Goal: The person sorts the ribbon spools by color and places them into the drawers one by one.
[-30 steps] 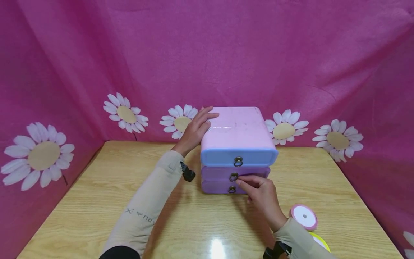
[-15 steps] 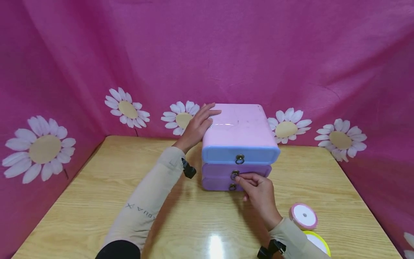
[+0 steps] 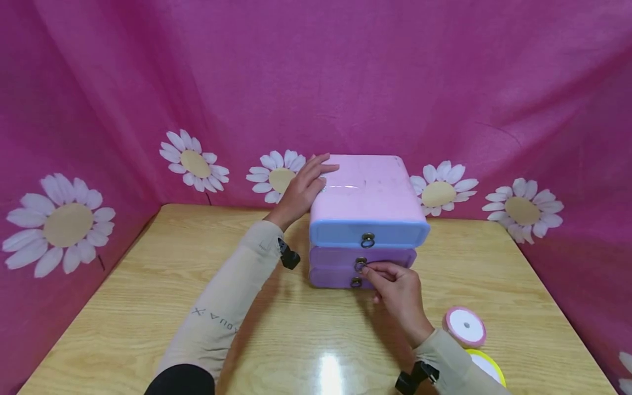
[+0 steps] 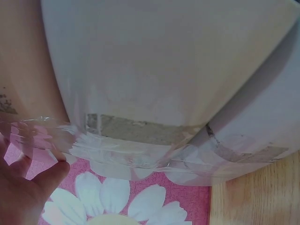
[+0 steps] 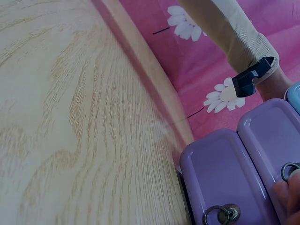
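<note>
A small chest of drawers (image 3: 365, 189) with a pink top stands on the wooden table. Its top drawer (image 3: 340, 233) is blue and the two below are purple; each front carries a bronze ring pull. My left hand (image 3: 301, 189) rests on the chest's upper left edge, fingers spread over the top. In the left wrist view, clear tape (image 4: 117, 150) runs along the chest's side near the fingers. With thumb and forefinger, my right hand (image 3: 397, 288) pinches the ring pull (image 3: 360, 264) of the middle drawer. In the right wrist view, the lower drawer's ring (image 5: 222, 214) hangs free.
A pink-rimmed ribbon spool (image 3: 466, 326) lies to the right of my right wrist. Nearer, a yellow-rimmed spool (image 3: 487, 366) is partly covered by my sleeve. A pink curtain (image 3: 316, 77) with white daisies closes in the table (image 3: 207, 263) behind and at the sides.
The view has shifted slightly, so the chest sits a little higher and further right. Both hands keep their places on the chest and the ring pull.
</note>
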A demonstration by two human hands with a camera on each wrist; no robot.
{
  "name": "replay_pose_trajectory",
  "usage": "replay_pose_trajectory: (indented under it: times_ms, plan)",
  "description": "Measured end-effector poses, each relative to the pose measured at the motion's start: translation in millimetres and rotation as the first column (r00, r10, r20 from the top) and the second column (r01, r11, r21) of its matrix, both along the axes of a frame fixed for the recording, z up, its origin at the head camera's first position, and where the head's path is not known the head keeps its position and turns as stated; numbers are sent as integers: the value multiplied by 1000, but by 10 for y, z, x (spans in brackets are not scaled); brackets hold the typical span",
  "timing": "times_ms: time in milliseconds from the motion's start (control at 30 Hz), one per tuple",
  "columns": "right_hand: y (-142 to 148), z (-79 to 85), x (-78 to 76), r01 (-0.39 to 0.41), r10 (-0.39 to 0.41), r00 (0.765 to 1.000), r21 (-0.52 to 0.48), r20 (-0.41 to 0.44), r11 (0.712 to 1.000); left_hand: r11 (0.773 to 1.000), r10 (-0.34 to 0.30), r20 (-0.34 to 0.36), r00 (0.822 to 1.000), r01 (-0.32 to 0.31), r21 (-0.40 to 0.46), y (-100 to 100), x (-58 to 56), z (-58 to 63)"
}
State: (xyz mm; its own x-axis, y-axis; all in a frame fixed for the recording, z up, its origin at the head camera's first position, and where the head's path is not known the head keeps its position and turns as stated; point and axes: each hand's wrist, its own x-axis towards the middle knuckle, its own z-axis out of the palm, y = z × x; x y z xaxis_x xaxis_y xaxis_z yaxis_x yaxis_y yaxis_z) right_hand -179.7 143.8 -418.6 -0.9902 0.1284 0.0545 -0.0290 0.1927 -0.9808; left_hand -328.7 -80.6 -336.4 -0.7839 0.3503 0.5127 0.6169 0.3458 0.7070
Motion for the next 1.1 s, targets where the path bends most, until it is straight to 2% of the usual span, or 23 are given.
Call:
replay_pose_trajectory:
  times_ms: [467, 800, 1100]
  plan:
    - [10, 0, 72, 24, -24, 1000, 36, -1, 999, 999, 27, 0, 1000, -27, -22, 4, 38, 14]
    - [54, 9, 118, 4, -4, 1000, 29, 11, 1000, 1000, 22, 4, 1000, -22, -22, -7, 24, 2]
    - [89, 15, 150, -7, 7, 1000, 26, -12, 1000, 1000, 25, 8, 1000, -25, -10, 23, 7, 14]
